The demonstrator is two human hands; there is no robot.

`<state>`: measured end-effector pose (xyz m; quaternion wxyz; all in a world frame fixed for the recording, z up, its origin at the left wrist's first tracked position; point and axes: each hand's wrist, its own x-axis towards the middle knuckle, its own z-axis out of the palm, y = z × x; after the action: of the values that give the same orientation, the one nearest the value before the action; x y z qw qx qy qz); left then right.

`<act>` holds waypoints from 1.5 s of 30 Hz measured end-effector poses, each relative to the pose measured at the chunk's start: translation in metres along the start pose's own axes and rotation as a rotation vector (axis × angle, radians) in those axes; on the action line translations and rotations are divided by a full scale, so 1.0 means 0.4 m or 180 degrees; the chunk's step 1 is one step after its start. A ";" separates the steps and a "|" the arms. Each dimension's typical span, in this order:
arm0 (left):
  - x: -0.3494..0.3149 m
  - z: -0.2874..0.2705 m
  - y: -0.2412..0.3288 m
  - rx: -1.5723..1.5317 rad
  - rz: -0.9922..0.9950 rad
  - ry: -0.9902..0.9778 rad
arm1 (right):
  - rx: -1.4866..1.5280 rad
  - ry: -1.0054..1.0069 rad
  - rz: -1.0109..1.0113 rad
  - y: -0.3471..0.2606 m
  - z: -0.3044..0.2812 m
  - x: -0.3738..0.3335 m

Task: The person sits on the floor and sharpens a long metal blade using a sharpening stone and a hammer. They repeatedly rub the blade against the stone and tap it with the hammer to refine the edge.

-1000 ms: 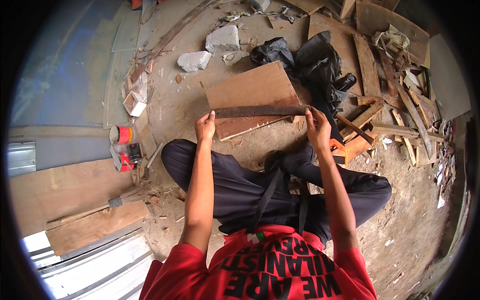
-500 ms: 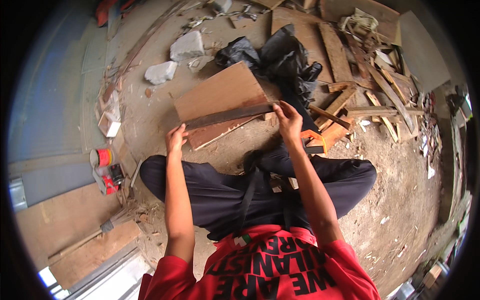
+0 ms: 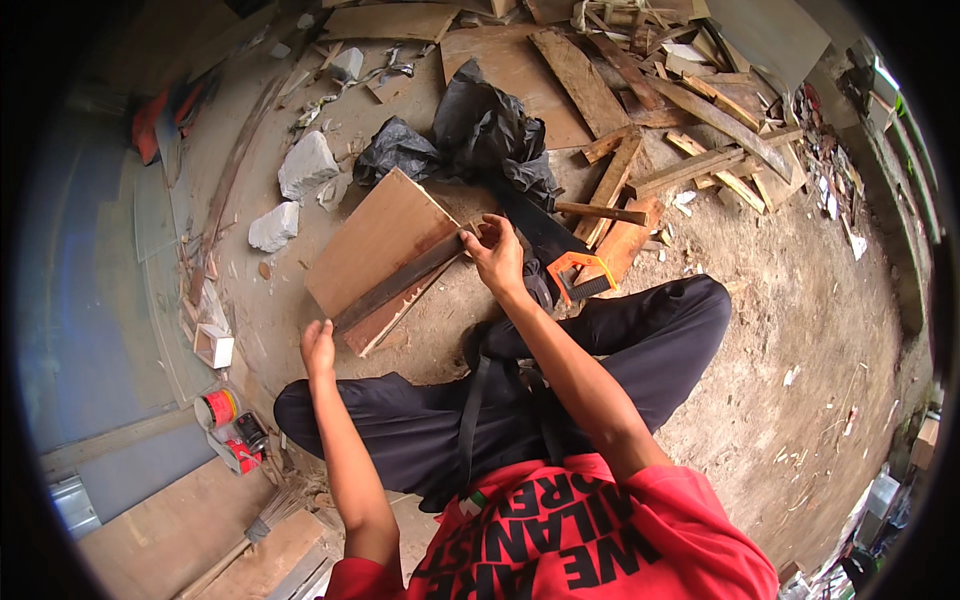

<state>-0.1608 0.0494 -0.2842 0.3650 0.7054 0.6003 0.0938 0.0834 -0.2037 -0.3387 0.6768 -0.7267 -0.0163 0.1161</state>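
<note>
Strip (image 3: pixel 405 280), dark wood, long and narrow, running slantwise over the board (image 3: pixel 370 245), close along its near right edge. Resting on it or held just above: cannot tell. Right hand (image 3: pixel 497 260): pinching the strip's far end between thumb and index finger, just by the board's right corner, other fingers loosely bent. Left hand (image 3: pixel 318 350): fingertips right by the strip's near end, off the board's left side, fingers slightly curled. Touching or gripping: cannot tell. Board flat-looking on the floor (image 3: pixel 750 420), light brown, with reddish band and chipped pale rim along near right edge.

Beyond the board's far corner, crumpled black plastic (image 3: pixel 490 125). Off its left edge, white chunks (image 3: pixel 308 163), two larger ones. Past its right corner, saw-like tool with orange handle (image 3: pixel 565 272), and wooden stick (image 3: pixel 605 213) beside scrap planks (image 3: pixel 650 150), piled toward the floor's far right corner. Along the floor's left edge, small white box (image 3: pixel 222 347) and red-and-yellow can (image 3: pixel 215 408). Crossed legs in dark trousers (image 3: pixel 640 335) on near side of board. Red shirt (image 3: pixel 670 530) below, dark lettering across.
</note>
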 end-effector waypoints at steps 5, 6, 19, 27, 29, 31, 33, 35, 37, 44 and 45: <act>-0.107 0.196 0.219 0.0201 0.2337 0.0052 | -0.0031 0.0064 -0.0072 0.021 0.005 0.010; -0.129 0.241 0.267 0.0055 0.2626 -0.0318 | -0.0038 0.0073 -0.0078 0.026 0.010 0.010; -0.077 0.497 0.370 0.0656 0.2239 -0.0504 | 0.0098 -0.0064 -0.0130 0.028 0.001 0.013; -0.104 0.487 0.367 0.0174 0.2981 -0.0467 | -0.1956 -0.0790 -0.0766 0.190 -0.320 0.006; -0.134 0.467 0.382 0.0036 0.2899 -0.0908 | -0.3116 -0.1041 -0.0815 0.285 -0.415 -0.016; -0.140 0.481 0.394 0.0143 0.3649 -0.0838 | -0.3984 -0.1505 -0.1001 0.407 -0.491 0.003; -0.136 0.461 0.387 0.0803 0.3990 -0.0931 | -0.4555 -0.1581 -0.1449 0.403 -0.461 -0.007; -0.104 0.469 0.362 0.1116 0.4000 -0.0903 | -0.5212 -0.1802 -0.1333 0.390 -0.416 -0.006; -0.082 0.486 0.349 0.1340 0.3986 -0.0871 | -0.5099 -0.2053 -0.1217 0.376 -0.418 0.014; -0.142 0.486 0.357 0.1620 0.3829 -0.0512 | -0.2270 -0.0932 -0.0897 0.041 -0.405 -0.065; -0.148 0.488 0.362 0.1733 0.3839 -0.0444 | -0.2019 -0.0790 -0.0547 -0.040 -0.398 -0.097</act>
<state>0.0478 -0.0852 -0.3148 0.0954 0.9891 0.0778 0.0807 0.0782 -0.3654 -0.3081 0.4175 -0.8772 -0.1948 0.1353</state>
